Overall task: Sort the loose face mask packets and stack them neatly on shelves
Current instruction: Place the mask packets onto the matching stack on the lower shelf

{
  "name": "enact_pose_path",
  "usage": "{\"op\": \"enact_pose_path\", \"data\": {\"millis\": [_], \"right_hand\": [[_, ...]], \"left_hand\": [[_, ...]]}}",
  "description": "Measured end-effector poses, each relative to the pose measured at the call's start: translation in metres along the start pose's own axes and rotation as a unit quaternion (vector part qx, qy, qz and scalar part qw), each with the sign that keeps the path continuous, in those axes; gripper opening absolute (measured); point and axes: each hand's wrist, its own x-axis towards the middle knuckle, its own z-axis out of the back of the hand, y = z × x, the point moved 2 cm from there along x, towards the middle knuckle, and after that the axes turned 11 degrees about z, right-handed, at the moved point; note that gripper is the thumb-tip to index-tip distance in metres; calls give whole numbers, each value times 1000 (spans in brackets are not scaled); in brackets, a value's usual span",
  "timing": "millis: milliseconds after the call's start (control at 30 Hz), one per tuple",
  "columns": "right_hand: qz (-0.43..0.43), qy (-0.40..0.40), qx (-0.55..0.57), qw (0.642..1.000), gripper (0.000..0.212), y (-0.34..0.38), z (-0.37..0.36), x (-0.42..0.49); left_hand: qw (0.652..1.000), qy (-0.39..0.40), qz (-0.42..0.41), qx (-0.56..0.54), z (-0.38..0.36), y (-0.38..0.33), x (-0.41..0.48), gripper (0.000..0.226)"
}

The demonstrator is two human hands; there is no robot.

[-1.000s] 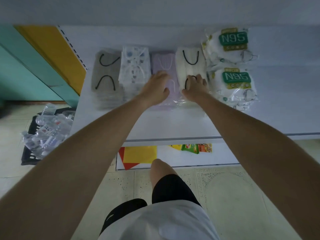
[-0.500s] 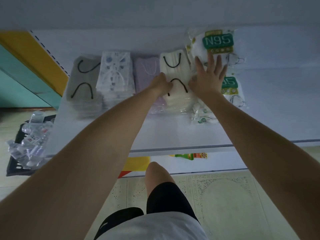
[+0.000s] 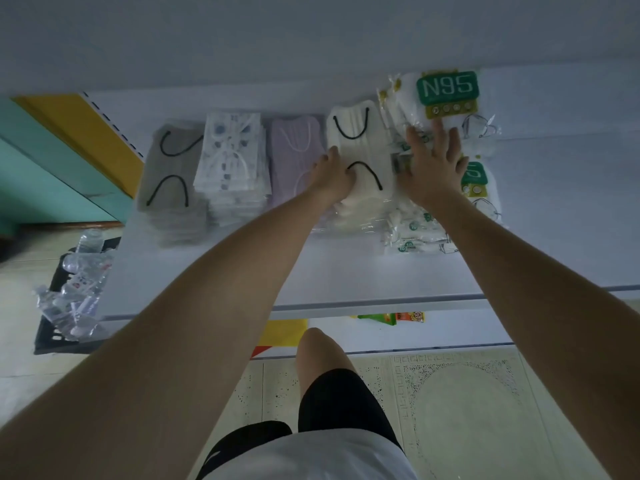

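**Checker:** State the position of each hand.

**Operator:** My left hand (image 3: 334,176) is at upper centre of the frame. Its fingers are curled onto the left edge of the cream stack (image 3: 360,143), at the seam with the lilac stack (image 3: 294,147). My right hand (image 3: 433,168) lies just to the right, fingers spread, palm down on the N95 packets (image 3: 446,91). Its heel sits at the cream stack's right edge.

**Checker:** Locate the packets.

**Operator:** All are on the white shelf (image 3: 346,271), in one row across the upper frame. From frame left: grey stack (image 3: 169,168), patterned stack (image 3: 232,157), lilac stack, cream stack, then the N95 packets in a rear group and a front group. The front group is fanned out toward the shelf edge. The other four stacks stand fairly square.

**Checker:** Identify the step in hand.

**Operator:** In my judgement, alignment. Sorting by type looks complete. I appear to be squaring the cream stack between both hands while holding the N95 packets down.

**Checker:** Requirements for the next move?

**Operator:** Probably to gather the fanned N95 packets back into their pile, edges flush. The film wrappers are likely to slide, so apply flat, even pressure. Release the cream stack only once it stands without leaning.
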Motion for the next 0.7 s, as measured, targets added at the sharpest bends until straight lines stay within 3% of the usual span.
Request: {"op": "enact_pose_path", "data": {"millis": [200, 333, 433, 533, 700], "right_hand": [[2, -50, -1, 999, 64, 8, 7, -4], [109, -113, -38, 987, 50, 30, 7, -6], [184, -36, -50, 981, 40, 47, -7, -4], [190, 44, -97, 976, 42, 51, -24, -5], [179, 63, -130, 973, 45, 50, -31, -6]], "left_hand": [[994, -9, -25, 109, 5, 30, -3, 37], [987, -17, -49, 154, 7, 31, -4, 34], [977, -17, -58, 205, 6, 30, -2, 38], [968, -15, -72, 240, 6, 33, -4, 43], [959, -12, -91, 269, 7, 42, -5, 37]]}}
